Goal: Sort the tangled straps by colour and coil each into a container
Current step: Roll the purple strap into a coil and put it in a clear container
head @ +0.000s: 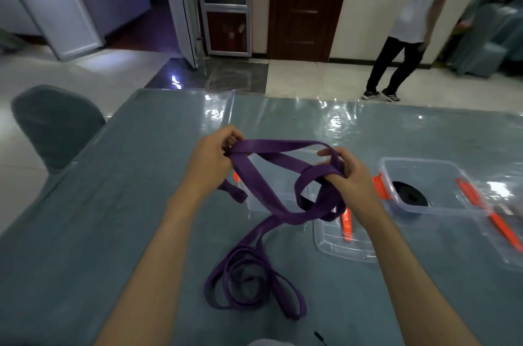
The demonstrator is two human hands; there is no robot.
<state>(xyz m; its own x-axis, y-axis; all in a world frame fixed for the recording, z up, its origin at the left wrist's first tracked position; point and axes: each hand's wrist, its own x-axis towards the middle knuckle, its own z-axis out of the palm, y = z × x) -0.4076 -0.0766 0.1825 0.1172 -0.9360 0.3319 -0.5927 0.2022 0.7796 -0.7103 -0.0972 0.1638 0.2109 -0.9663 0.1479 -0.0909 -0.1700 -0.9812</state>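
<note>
Both hands, L (213,158) & R (346,175), grip purple strap (271,204) above counter (113,204) mid, rest coiled near front edge.

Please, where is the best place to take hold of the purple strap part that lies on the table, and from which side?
Probably at the near bend of the loose loops of the purple strap, pinched from above. There the flat webbing stands partly on edge on the table, so fingers can close across it. Both the left hand and the right hand already hold the raised part.
</note>
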